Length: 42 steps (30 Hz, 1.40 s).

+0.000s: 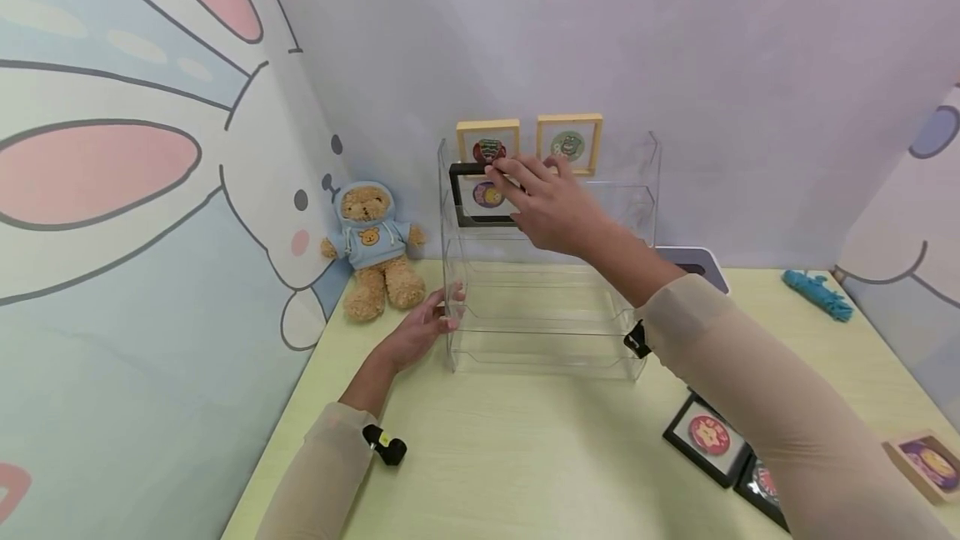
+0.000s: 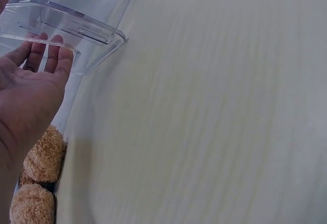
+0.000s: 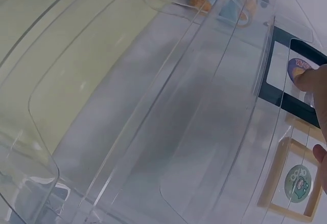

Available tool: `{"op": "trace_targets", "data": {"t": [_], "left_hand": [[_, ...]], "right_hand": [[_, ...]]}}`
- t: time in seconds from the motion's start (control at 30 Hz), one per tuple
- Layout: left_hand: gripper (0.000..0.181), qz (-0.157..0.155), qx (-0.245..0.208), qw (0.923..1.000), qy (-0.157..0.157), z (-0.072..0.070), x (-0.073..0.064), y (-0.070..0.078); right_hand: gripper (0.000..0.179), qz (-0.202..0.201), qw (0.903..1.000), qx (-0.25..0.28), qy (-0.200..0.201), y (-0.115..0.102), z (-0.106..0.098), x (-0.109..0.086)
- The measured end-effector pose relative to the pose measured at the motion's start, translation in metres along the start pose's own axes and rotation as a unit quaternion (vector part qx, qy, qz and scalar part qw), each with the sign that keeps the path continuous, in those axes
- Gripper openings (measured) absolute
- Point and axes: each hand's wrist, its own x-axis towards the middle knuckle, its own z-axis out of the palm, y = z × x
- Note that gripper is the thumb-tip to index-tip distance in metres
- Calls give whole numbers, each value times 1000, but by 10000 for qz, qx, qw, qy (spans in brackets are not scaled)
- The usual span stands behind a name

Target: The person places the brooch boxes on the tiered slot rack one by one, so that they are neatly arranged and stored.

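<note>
A clear acrylic tiered rack stands upright on the table against the wall. My left hand holds its left side panel low down, and in the left wrist view the fingers show behind the clear plastic. At the upper left of the rack, my right hand grips a black picture frame with a round purple badge in it. The right wrist view shows the thumb on the frame's front. Two light wooden frames, one with a red badge and one with a green badge, stand on the top tier.
A teddy bear in a blue hoodie sits left of the rack. Black frames and a wooden frame lie at the right front. Behind the right forearm is a grey-and-white device; a teal fabric item lies farther right.
</note>
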Motion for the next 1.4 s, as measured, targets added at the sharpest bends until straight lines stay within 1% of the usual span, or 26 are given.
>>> {"op": "trace_targets", "data": {"t": [0.13,0.27,0.5,0.73,0.8,0.93,1.03,1.27,1.4], "left_hand": [[82,7,-18,10000,7,1,0,-1],[82,6,-4,10000,18,0,0,-1],[81,-11,1,10000,24,0,0,0],[81,-12,17,10000,18,0,1,0],[80,-3,25,10000,21,0,1,0],[79,22,37,10000,20,1,0,0],[78,17,40,10000,25,1,0,0],[77,-13,84,10000,35,1,-1,1],[77,-3,124,9999,31,1,-1,0]], "right_hand": [[82,87,9991,395,105,0,2,-2],[85,124,9970,743,176,1,4,-4],[85,104,9932,1118,313,3,3,-7],[85,88,9880,1368,712,9,1,-18],[84,110,9870,1422,739,12,1,-23],[84,173,9864,1507,633,20,-1,-35],[84,193,9863,1513,635,26,-5,-45],[87,131,9852,1440,921,40,-13,-72],[80,174,9845,1410,1028,49,-13,-94]]}}
